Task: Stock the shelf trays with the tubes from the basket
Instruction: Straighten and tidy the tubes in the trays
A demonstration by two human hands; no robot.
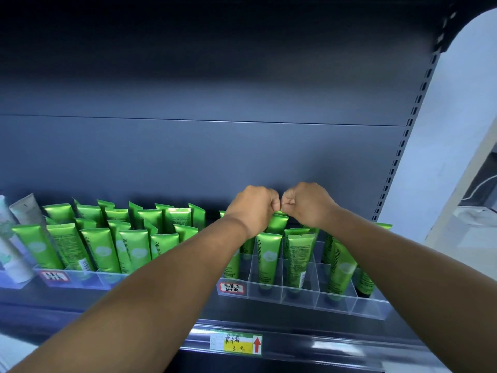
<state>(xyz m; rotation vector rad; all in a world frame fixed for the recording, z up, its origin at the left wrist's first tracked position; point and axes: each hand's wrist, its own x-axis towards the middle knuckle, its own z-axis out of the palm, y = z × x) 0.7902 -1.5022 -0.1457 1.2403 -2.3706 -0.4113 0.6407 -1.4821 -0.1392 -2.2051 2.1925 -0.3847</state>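
My left hand point(252, 207) and right hand point(306, 204), knuckles touching, each grip pinched on one green tube's point(278, 223) top edge (back row) in the clear tray point(304, 294) at four o'clock.

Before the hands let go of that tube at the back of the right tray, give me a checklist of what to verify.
1. Both hands on the tube: left hand and right hand pinch the top of one green tube. Ok.
2. Tube seated in a slot: base hidden. Cannot tell.
3. Tube upright: leans slightly. Cannot tell.
4. Free slots in the right tray: front ones empty. Ok.
5. Basket: out of view. Cannot tell.
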